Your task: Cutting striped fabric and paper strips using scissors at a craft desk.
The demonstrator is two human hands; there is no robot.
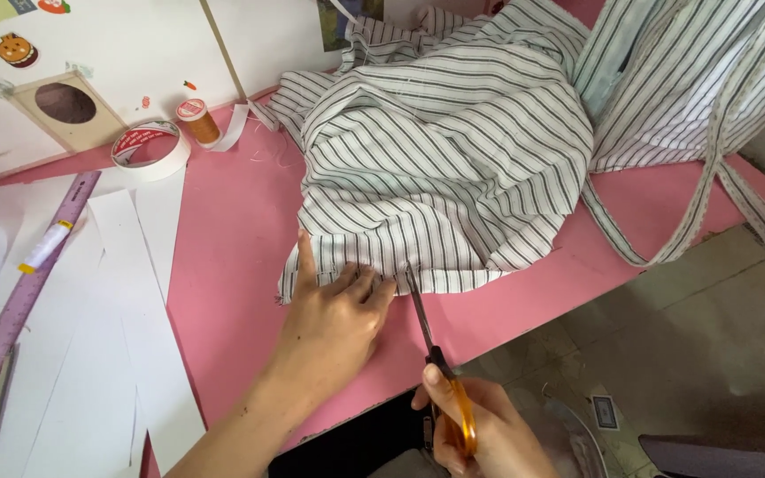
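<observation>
I see white fabric (444, 150) with thin dark stripes on a pink table (232, 265). My scissors (440, 372) have orange handles. The ruler (19, 305) is purple, the tape roll (150, 150) white with red print, the thread spool (198, 121) orange, the paper sheets (135, 292) white.

This looks like a home sewing corner, a small makeshift workshop: a pink table (232, 265) carries a heap of striped fabric (444, 159) and loose striped strips (666, 230) along its right edge, with scissors (440, 372) at the cloth near the front edge. Toward the back left corner lie a roll of tape (150, 149) and a spool of orange thread (198, 121), while white paper pieces (135, 292), a purple ruler (19, 305) and a marker (44, 247) cover the left side. Cartoon stickers (17, 50) on the white board (135, 53) behind, and the plain tiled floor (666, 336) beside the table, give it a domestic rather than factory feel.
</observation>
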